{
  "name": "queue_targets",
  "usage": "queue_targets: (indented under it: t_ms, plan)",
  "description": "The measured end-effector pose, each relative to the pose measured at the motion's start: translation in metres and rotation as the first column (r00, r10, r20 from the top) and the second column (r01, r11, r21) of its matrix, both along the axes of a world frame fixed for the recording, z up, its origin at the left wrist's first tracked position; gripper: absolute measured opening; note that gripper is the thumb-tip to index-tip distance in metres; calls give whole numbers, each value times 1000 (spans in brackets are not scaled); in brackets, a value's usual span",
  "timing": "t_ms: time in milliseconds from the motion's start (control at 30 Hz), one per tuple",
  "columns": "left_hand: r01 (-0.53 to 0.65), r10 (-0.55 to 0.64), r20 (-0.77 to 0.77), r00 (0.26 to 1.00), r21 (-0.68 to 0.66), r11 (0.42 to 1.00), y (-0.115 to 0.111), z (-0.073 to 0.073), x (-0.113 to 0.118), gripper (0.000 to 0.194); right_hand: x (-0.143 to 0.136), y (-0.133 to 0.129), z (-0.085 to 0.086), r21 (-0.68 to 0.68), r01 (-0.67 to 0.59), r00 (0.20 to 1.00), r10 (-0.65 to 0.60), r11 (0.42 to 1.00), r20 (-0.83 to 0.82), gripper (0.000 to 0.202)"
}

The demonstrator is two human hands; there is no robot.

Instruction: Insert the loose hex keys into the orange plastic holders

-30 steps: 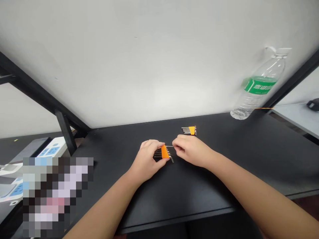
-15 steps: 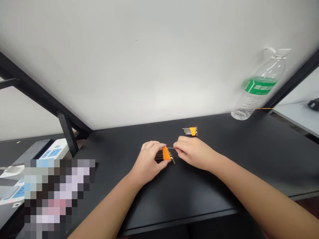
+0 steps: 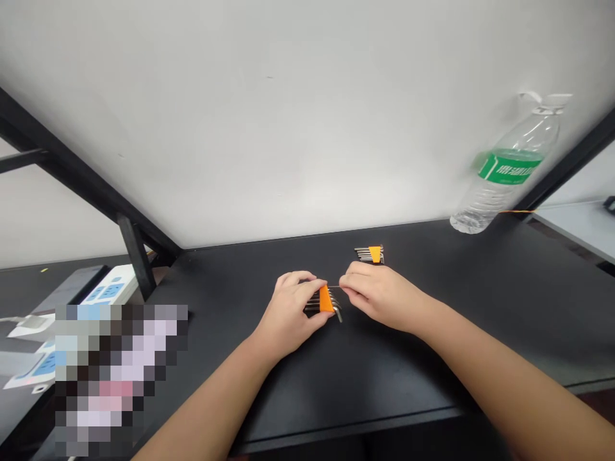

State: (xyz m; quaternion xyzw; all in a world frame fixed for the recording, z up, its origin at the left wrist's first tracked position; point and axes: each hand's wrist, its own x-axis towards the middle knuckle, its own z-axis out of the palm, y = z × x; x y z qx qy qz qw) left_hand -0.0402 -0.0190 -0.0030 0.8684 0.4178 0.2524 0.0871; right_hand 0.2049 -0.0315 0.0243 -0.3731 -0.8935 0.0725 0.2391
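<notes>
My left hand (image 3: 293, 310) grips an orange holder (image 3: 327, 299) between thumb and fingers, with several metal hex keys through it and their bent ends toward the right. A thin hex key (image 3: 335, 286) runs from the top of this holder to my right hand (image 3: 368, 288), whose fingers are pinched on its end. Behind my right hand, a second orange holder (image 3: 375, 254) with several hex keys lies on the black table (image 3: 288, 397).
A clear plastic bottle (image 3: 504, 166) with a green label stands at the back right by the pale wall (image 3: 307, 128). White power strips (image 3: 110, 288) lie at the left, beyond a black frame post (image 3: 137, 256). A blurred-out patch covers the lower left.
The whole view has shifted slightly, moving things a little to the right. Both hands keep their holds, and the thin key's visible length looks about the same.
</notes>
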Motion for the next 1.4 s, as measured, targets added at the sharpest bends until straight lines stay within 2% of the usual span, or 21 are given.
queue_targets:
  t_ms: [233, 300, 367, 433, 467, 500, 567, 633, 667, 700, 767, 800, 833, 867, 900, 967, 1067, 1133, 1233, 1333, 1400]
  plan:
    - [27, -27, -31, 999, 2, 1000, 0, 0, 0, 43, -1, 1, -1, -14, -19, 1000, 19, 1000, -9, 20]
    - [40, -39, -25, 999, 9, 999, -1, 0, 0, 42, -3, 1, 0, -46, -47, 995, 43, 998, -87, 21]
    - [51, -51, -7, 999, 21, 998, -2, 2, 1, 41, -6, 3, 0, -164, -79, 966, 35, 983, -256, 19]
    - [66, -67, 18, 998, 45, 997, -5, 4, 1, 39, -11, 5, -4, -378, -142, 890, -49, 915, -452, 11]
    - [81, -82, 30, 996, 61, 995, -6, 5, 2, 39, -14, 7, -7, -487, -188, 839, -118, 853, -530, 9]
    - [97, -100, 42, 994, 79, 992, -7, 6, 2, 39, -17, 9, -10, -576, -243, 789, -187, 780, -586, 15]
    - [121, -128, 57, 990, 110, 987, -8, 8, 2, 39, -22, 13, -17, -675, -329, 721, -286, 660, -631, 34]
    - [116, -124, 68, 990, 107, 987, -7, 9, 2, 39, -23, 17, -21, -718, -346, 728, -310, 603, -612, 42]
    - [104, -111, 74, 991, 96, 990, -6, 9, 1, 39, -22, 19, -22, -725, -321, 754, -299, 610, -585, 41]
    - [89, -96, 80, 992, 82, 993, -4, 9, 0, 40, -18, 22, -22, -714, -262, 786, -285, 649, -548, 39]
    - [64, -69, 85, 994, 55, 996, 1, 8, -2, 42, -5, 30, -20, -611, -66, 856, -269, 789, -441, 32]
    - [56, -59, 80, 995, 42, 998, 3, 6, -4, 42, 4, 35, -19, -505, 72, 882, -291, 860, -371, 26]
    - [51, -53, 73, 996, 28, 998, 5, 5, -5, 42, 15, 40, -19, -409, 185, 905, -317, 893, -283, 20]
    - [46, -47, 66, 997, 13, 999, 7, 4, -6, 42, 26, 46, -20, -345, 294, 903, -378, 891, -206, 15]
    - [38, -38, 61, 997, -2, 999, 8, 2, -6, 42, 37, 51, -22, -311, 395, 882, -452, 865, -135, 13]
    - [15, -13, 59, 998, -31, 999, 10, -1, -7, 43, 55, 60, -29, -269, 509, 850, -527, 818, 3, 18]
    - [-6, 9, 47, 999, -58, 998, 11, -4, -8, 49, 68, 66, -39, -223, 520, 854, -509, 824, 111, 32]
    - [7, -6, 24, 1000, -71, 997, 11, -4, -8, 47, 67, 66, -41, -225, 493, 870, -474, 841, 135, 32]
    - [8, -10, -26, 1000, -82, 997, 14, -4, -7, 38, 56, 61, -36, -256, 475, 880, -449, 842, 155, 32]
    - [-67, 62, -79, 995, -62, 996, 20, -6, -7, 38, 42, 52, -29, -265, 465, 885, -434, 844, 170, 33]
    - [-117, 113, -104, 988, -40, 992, 26, -11, -8, 39, 34, 47, -25, -267, 415, 910, -389, 870, 145, 33]
